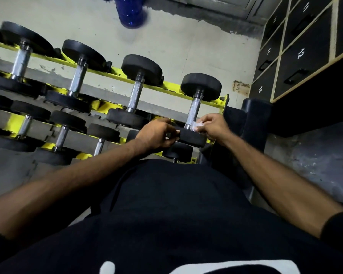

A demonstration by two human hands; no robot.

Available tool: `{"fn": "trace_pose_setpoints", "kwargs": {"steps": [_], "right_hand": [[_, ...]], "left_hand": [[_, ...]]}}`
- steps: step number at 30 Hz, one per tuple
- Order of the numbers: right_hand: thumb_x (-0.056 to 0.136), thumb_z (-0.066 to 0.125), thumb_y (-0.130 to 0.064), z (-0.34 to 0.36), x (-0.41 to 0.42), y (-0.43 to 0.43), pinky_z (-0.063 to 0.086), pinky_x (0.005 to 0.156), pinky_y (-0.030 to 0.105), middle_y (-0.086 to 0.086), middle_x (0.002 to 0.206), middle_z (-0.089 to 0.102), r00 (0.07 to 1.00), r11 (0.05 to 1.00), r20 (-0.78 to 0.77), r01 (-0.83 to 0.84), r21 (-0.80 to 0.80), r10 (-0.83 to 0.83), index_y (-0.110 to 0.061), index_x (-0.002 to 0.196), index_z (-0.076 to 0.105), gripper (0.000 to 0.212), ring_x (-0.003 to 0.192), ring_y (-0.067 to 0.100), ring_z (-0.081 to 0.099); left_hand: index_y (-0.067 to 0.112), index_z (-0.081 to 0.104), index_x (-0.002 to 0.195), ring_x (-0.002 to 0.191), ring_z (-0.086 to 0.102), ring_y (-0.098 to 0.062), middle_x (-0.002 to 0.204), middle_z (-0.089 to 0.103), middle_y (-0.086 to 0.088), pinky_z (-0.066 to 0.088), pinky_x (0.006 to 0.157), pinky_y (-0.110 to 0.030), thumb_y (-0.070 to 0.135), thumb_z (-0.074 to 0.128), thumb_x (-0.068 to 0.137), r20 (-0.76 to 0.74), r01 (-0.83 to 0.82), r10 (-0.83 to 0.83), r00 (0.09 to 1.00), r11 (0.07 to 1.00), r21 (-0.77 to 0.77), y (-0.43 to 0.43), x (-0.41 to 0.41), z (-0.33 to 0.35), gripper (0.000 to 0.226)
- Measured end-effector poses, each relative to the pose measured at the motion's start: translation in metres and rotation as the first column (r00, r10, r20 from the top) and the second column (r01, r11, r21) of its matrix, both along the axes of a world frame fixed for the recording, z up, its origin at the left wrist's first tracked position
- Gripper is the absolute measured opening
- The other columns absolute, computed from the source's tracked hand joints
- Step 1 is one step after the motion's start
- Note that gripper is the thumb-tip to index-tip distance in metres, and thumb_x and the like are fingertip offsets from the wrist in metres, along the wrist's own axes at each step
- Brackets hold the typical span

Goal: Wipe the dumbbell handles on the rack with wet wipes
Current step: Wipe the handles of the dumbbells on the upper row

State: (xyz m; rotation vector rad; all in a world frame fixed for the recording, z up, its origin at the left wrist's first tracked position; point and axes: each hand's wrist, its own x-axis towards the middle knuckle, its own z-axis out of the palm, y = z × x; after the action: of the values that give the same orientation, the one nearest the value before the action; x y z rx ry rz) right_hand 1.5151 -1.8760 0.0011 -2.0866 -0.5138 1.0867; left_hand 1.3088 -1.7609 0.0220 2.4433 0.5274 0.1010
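A yellow rack (pixel 119 71) carries rows of black dumbbells with chrome handles. The rightmost dumbbell of the top row has its handle (pixel 194 108) running between two black heads. My right hand (pixel 214 126) pinches a small white wet wipe (pixel 198 125) against the near end of that handle. My left hand (pixel 156 135) grips the rim of the same dumbbell's near head (pixel 192 138), fingers curled over its edge. The neighbouring dumbbell handle (pixel 136 94) stands to the left, untouched.
Lower rack rows hold more dumbbells (pixel 62 135) at left. Black numbered lockers (pixel 303 54) fill the upper right. A black padded roller (pixel 255 109) stands right of the rack. A blue object (pixel 131 12) sits on the floor behind. My black shirt fills the bottom.
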Motion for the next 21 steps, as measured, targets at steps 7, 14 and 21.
{"fn": "trace_pose_setpoints", "kwargs": {"steps": [7, 14, 21], "right_hand": [[0.080, 0.081, -0.017, 0.005, 0.002, 0.028, 0.057, 0.076, 0.036, 0.000, 0.093, 0.074, 0.530, 0.754, 0.660, -0.651, -0.085, 0.532, -0.017, 0.099, 0.078, 0.019, 0.083, 0.015, 0.065], [0.089, 0.064, -0.020, 0.029, -0.026, 0.068, 0.046, 0.068, 0.028, 0.005, 0.102, 0.071, 0.223, 0.471, 0.441, -0.642, -0.604, 0.869, -0.026, 0.108, 0.073, 0.022, 0.090, 0.026, 0.064], [0.087, 0.068, -0.029, 0.037, -0.030, 0.095, 0.052, 0.074, 0.032, 0.002, 0.099, 0.070, -0.003, 0.317, 0.384, -0.558, -0.767, 0.923, -0.024, 0.105, 0.073, 0.019, 0.090, 0.026, 0.065]], "left_hand": [[0.018, 0.078, 0.100, 0.074, 0.061, -0.017, 0.092, 0.062, 0.003, 0.054, 0.067, -0.034, 0.034, 0.074, 0.086, -0.012, 0.008, -0.008, 1.000, 1.000, 0.002, -0.001, -0.001, 0.001, 0.022], [0.015, 0.074, 0.091, 0.071, 0.056, -0.020, 0.086, 0.047, 0.009, 0.048, 0.063, -0.032, 0.024, 0.074, 0.085, 0.014, 0.053, -0.053, 0.998, 0.998, 0.023, -0.003, -0.003, 0.000, 0.010], [0.017, 0.075, 0.089, 0.071, 0.058, -0.021, 0.083, 0.047, 0.010, 0.050, 0.060, -0.032, 0.020, 0.076, 0.083, 0.060, 0.071, -0.073, 0.996, 0.997, 0.035, -0.001, -0.004, -0.006, 0.006]]}}
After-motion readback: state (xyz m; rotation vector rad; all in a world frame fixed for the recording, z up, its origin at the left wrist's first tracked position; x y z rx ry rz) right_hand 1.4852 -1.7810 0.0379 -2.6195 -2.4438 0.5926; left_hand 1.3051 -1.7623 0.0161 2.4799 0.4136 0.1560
